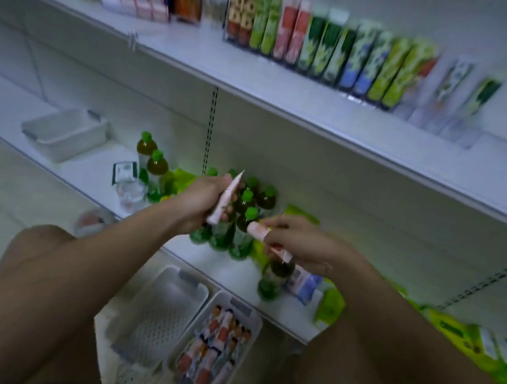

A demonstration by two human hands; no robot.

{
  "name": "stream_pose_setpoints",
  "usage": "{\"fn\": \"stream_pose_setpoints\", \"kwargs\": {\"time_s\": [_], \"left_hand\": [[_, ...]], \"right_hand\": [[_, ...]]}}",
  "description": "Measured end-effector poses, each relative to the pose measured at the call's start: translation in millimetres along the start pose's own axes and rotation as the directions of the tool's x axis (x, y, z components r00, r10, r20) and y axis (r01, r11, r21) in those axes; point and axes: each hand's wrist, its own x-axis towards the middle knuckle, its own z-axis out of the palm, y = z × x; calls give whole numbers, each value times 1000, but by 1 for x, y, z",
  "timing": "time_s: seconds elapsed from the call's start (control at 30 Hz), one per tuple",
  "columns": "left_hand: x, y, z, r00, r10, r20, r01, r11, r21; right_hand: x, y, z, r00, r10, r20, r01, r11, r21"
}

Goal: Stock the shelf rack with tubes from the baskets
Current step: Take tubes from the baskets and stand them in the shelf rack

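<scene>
My left hand (203,199) grips a pale pink tube (227,196), held almost upright with its flat end up. My right hand (296,239) holds a second pink and red tube (256,229) lying across its fingers, cap end toward the left. Both hands hover in front of the lower shelf. On the floor below, a white basket (251,316) holds several tubes with red and white labels. On the upper shelf a clear rack (352,96) carries a row of upright tubes (330,43) in green, blue and pink.
An empty perforated white basket (161,313) sits left of the full one. Green-capped bottles (244,220) crowd the lower shelf behind my hands, with green packets (461,334) to the right and another white basket (67,132) further left. My knees frame the floor baskets.
</scene>
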Motion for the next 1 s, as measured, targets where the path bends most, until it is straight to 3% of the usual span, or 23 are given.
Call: {"fn": "stream_pose_setpoints", "kwargs": {"time_s": [0.13,0.3,0.47,0.67,0.8,1.0], "left_hand": [[-20,50,17,983,98,156,-133,963,235],[-41,119,48,867,453,208,-498,774,390],[-49,194,89,782,554,285,-612,595,521],[-42,262,142,681,628,378,-666,315,676],[-30,287,176,649,632,423,-687,248,683],[0,300,213,627,608,487,-705,177,686]], "right_hand": [[-27,-50,-30,986,-159,-56,157,987,-29],[-68,-109,-72,938,-314,-148,301,948,-104],[-101,-154,-116,871,-447,-203,387,880,-277],[-122,-191,-175,869,-427,-248,295,852,-433],[-119,-211,-209,874,-401,-274,197,809,-554],[-96,-233,-265,810,-459,-364,142,757,-638]]}}
